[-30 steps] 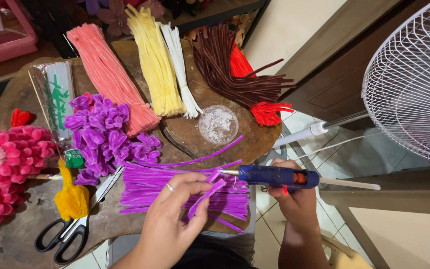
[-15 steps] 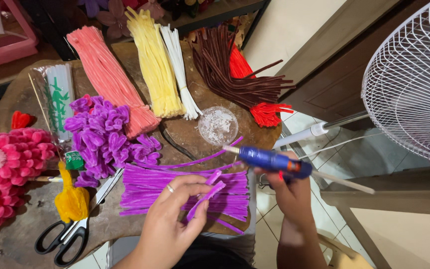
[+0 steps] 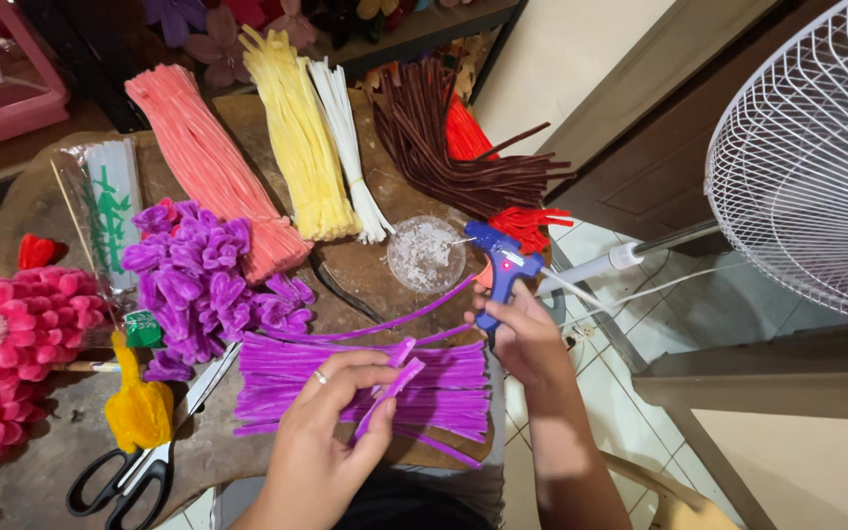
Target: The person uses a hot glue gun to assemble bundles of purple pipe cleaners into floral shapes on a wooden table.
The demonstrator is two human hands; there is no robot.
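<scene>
While the left hand (image 3: 321, 432) pinches 1 bent purple pipe cleaner (image 3: 390, 388), the right hand (image 3: 522, 339) (at 3 o'clock) grips a blue glue gun (image 3: 499, 267), fingers closed.

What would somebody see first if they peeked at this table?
Probably the fan of fuzzy stick bundles across the top: salmon pink bundle, yellow bundle and dark brown bundle. In the middle, the left hand pinches a bent purple stem over a purple pile, while the right hand holds a blue glue gun. Big pink flowers sit at the left edge.
</scene>
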